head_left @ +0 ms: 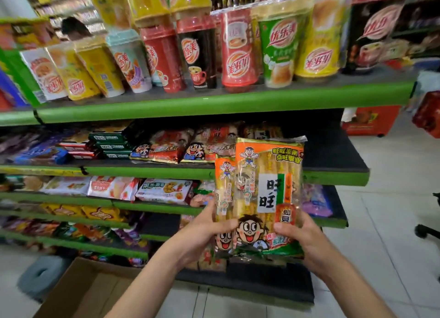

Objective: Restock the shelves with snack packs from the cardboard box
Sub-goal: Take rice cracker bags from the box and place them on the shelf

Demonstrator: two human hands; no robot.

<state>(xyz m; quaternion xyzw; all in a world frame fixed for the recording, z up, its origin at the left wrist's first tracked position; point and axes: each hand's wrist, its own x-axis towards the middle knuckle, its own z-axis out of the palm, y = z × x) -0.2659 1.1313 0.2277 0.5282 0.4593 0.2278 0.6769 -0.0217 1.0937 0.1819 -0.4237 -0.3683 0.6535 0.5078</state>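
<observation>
**Both hands grip upright snack packs in front of the shelves**

The left hand (202, 232) is curled round the lower edge of the smaller snack pack (225, 189), its thumb lying across the front. The right hand (302, 236) clasps the lower right corner of the large snack pack (269, 194), thumb pressed on the wrapper's front and fingers hidden behind it. The two packs stand upright, side by side and overlapping, between the hands. Just beyond them runs the green edge of the second shelf (147, 172), with a bare dark stretch of that shelf above the right hand. The cardboard box (78, 291) sits on the floor below the left forearm, well under the hands.
</observation>
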